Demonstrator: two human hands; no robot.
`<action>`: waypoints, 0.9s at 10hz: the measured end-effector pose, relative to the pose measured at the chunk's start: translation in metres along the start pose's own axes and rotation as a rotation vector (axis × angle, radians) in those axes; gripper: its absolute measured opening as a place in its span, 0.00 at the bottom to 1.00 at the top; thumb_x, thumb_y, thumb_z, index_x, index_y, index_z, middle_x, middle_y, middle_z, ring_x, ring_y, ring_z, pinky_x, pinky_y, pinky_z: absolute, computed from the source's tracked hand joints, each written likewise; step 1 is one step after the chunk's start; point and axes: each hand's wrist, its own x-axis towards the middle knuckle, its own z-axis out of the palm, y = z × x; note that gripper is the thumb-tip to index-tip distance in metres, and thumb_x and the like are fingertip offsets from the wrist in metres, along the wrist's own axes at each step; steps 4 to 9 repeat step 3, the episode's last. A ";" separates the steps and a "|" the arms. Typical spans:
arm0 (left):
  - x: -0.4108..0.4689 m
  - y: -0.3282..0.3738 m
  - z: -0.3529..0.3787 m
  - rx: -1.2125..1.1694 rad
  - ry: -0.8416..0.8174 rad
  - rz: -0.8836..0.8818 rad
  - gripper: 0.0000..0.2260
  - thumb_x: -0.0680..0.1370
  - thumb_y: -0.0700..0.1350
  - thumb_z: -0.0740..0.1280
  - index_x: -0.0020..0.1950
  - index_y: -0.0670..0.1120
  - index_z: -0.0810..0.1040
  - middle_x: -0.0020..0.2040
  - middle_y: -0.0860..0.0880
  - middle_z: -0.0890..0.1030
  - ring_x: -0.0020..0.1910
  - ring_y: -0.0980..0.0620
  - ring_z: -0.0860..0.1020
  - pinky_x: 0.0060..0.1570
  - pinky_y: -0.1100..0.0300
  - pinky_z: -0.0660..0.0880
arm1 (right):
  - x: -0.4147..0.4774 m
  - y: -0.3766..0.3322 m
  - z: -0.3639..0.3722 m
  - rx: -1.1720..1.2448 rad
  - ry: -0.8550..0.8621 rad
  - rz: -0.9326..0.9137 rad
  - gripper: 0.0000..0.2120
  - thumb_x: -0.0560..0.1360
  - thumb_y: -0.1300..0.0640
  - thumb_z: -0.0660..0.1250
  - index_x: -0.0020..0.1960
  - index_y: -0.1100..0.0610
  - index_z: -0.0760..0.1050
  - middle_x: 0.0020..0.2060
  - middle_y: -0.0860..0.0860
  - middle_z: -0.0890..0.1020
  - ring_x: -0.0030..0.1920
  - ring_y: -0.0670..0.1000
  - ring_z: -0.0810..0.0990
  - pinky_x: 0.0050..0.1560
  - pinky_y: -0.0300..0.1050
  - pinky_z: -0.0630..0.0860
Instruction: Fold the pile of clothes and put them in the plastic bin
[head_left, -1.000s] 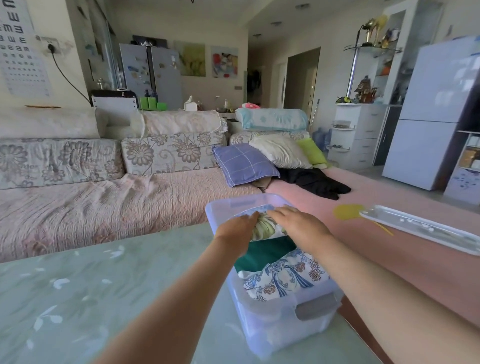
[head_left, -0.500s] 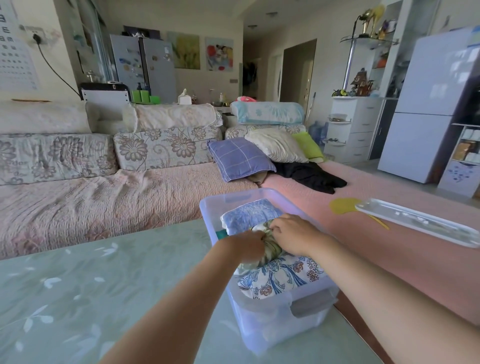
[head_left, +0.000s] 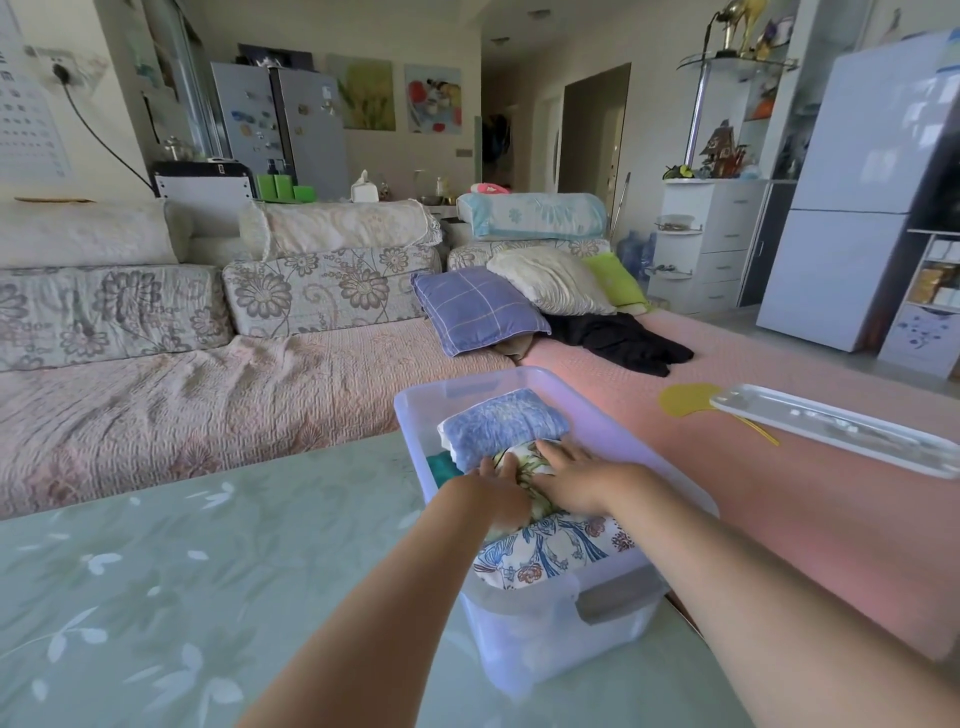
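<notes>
Pressing the folded leaf-print garment (head_left: 522, 467) down into the plastic bin (head_left: 524, 613), my right hand (head_left: 576, 483) lies flat on it with fingers spread. My left hand (head_left: 496, 499) curls round its near-left edge, thumb on top. Crowding it from behind is a folded blue garment (head_left: 504, 423), just beside my right fingertips. A teal piece (head_left: 441, 465) is wedged against the bin's left wall. A white cloth with blue and red flowers (head_left: 550, 551) fills the near end, bulging above the rim. Four pieces show in the bin, packed to the top. It stands at the right edge of the pale green table (head_left: 156, 571). Beyond it, on the pink sofa cover (head_left: 779, 519), the bin's lid (head_left: 831, 431) lies touching a flat yellow thing (head_left: 685, 400), well apart from the bin. Farther back, a black garment (head_left: 618, 340) lies loose beside a blue checked cushion (head_left: 478, 317).
</notes>
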 end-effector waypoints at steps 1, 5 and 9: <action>-0.004 0.001 -0.004 0.033 0.016 0.005 0.33 0.81 0.43 0.53 0.79 0.49 0.35 0.80 0.46 0.38 0.79 0.43 0.40 0.76 0.42 0.48 | -0.003 0.000 -0.003 0.022 0.027 -0.028 0.32 0.82 0.36 0.49 0.81 0.42 0.39 0.80 0.49 0.39 0.80 0.55 0.42 0.78 0.57 0.50; -0.048 0.001 -0.030 -0.087 0.275 0.176 0.28 0.84 0.52 0.53 0.81 0.50 0.44 0.81 0.46 0.51 0.79 0.43 0.51 0.73 0.42 0.58 | -0.054 -0.004 -0.030 0.216 0.258 -0.172 0.26 0.83 0.41 0.52 0.79 0.48 0.58 0.79 0.49 0.58 0.74 0.53 0.66 0.69 0.49 0.65; -0.048 0.001 -0.030 -0.087 0.275 0.176 0.28 0.84 0.52 0.53 0.81 0.50 0.44 0.81 0.46 0.51 0.79 0.43 0.51 0.73 0.42 0.58 | -0.054 -0.004 -0.030 0.216 0.258 -0.172 0.26 0.83 0.41 0.52 0.79 0.48 0.58 0.79 0.49 0.58 0.74 0.53 0.66 0.69 0.49 0.65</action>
